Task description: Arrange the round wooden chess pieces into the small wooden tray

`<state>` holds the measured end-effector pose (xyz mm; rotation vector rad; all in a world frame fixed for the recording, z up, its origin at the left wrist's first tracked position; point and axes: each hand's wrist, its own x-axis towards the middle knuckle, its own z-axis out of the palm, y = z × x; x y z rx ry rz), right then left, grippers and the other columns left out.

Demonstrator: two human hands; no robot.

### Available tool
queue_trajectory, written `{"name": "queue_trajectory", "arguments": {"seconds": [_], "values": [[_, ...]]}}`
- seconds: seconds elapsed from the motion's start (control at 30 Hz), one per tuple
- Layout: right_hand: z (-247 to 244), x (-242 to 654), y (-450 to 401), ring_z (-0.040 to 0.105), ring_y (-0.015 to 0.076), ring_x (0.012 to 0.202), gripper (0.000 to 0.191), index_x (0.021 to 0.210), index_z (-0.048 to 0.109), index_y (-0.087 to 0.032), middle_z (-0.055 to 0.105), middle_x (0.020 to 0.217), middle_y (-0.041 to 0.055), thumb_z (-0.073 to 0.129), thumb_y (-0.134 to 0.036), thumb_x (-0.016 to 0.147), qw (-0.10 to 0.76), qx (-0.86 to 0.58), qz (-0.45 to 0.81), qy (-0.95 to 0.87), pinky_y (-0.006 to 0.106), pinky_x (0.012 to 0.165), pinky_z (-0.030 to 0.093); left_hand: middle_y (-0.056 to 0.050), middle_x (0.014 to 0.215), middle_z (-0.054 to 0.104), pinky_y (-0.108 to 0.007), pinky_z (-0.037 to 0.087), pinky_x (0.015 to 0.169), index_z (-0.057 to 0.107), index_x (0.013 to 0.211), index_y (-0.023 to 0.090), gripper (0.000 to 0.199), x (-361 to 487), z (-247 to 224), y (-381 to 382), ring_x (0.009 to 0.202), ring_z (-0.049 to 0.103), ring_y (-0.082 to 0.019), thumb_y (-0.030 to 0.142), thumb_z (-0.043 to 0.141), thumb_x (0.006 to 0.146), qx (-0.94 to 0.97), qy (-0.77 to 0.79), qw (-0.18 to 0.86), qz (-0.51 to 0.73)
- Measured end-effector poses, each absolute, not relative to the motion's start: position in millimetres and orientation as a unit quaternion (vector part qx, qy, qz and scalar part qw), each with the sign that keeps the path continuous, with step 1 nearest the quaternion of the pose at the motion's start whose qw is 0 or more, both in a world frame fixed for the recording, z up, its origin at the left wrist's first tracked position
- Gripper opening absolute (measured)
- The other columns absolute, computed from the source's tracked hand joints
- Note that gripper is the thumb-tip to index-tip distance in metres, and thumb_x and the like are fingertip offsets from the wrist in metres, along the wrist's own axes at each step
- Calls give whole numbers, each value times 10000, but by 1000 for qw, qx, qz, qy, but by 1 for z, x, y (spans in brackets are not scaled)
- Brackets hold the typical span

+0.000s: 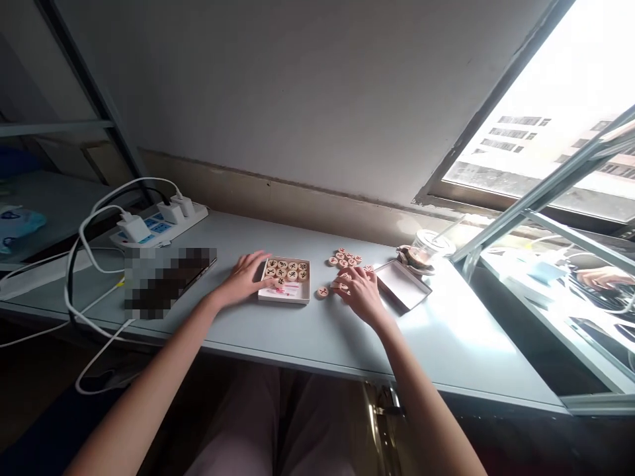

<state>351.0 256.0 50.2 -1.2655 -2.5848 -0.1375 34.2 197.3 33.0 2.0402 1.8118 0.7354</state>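
Daylight from my right, dim room

I see the window blown out white, glare on the surface, darkness below its edge, straight lines bowed at the borders, and one pixelated patch.

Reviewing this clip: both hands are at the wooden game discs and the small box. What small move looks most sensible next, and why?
Probably the right hand should pick up one loose disc and carry it to the box. The box holds discs only along its far side, its near half is bare, the left hand rests at its edge, and more loose discs lie on the table.
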Motion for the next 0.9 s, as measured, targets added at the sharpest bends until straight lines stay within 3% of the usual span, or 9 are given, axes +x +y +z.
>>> {"name": "queue_trajectory", "arguments": {"seconds": [0.13,0.27,0.43,0.7,0.9], "values": [[57,344,257,510,260,1092,236,991,705,-310,623,1167,45,494,-398,932,187,-455,-18,-870,446,905,341,-82,1506,303,-446,288,1122,371,1401,286,832,47,36,226,1404,228,-317,597,677,693,720,597,259,242],[59,318,248,524,232,1040,288,1118,667,-299,634,1083,58,446,-386,956,193,-420,10,-887,377,850,362,-68,1478,345,-434,294,1122,416,1372,297,772,50,33,230,1391,262,-300,515,705,690,707,582,286,282],[55,275,240,521,199,959,224,1076,679,-327,625,1070,34,503,-313,939,174,-348,-15,-921,334,788,328,-79,1398,429,-401,275,1135,549,1246,249,646,48,22,230,1342,353,-286,431,753,661,708,570,277,312],[50,248,242,533,208,997,171,965,700,-267,660,1004,49,543,-222,915,143,-323,-68,-933,324,731,273,-70,1391,438,-380,293,1127,560,1240,261,622,47,14,235,1327,377,-266,398,765,669,697,572,285,325],[50,252,239,578,195,880,223,997,710,-286,700,925,30,495,-315,946,147,-332,-44,-931,324,692,272,-72,1405,412,-375,299,1125,531,1265,265,680,43,14,234,1339,362,-263,443,777,657,715,554,282,320]]}}
